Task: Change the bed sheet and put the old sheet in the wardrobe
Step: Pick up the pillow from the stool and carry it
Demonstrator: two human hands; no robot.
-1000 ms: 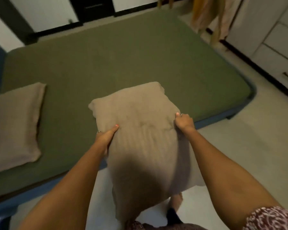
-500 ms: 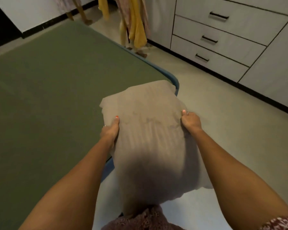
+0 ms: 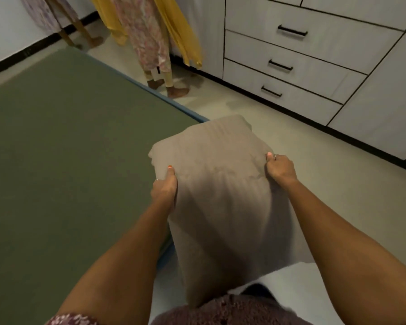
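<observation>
Head view. Both hands hold a tan pillow (image 3: 220,184) out in front of the body. Left hand (image 3: 164,188) grips its left edge, thumb on top, fingers curled under and hidden. Right hand (image 3: 280,168) clamps the right edge the same way, thumb up, a ring showing. The pillow sags below the grip toward the body; its far corners stand out past the thumbs.

Left of the grip lies the bed (image 3: 68,160), covered flat in a green sheet (image 3: 56,195), blue frame edge showing at the corner. Beyond and right of the grip stand the wardrobe drawers (image 3: 291,66) with dark bar handles, all closed. Past the bed corner, hanging clothes (image 3: 150,36) in yellow and floral print.

Judgement: the step looks like carrying the pillow clear of the bed. Done well, it means keeping both edge grips level, lifting the drooping end off the floor, and setting it down somewhere clean.

No brands, labels or legible writing anywhere.
</observation>
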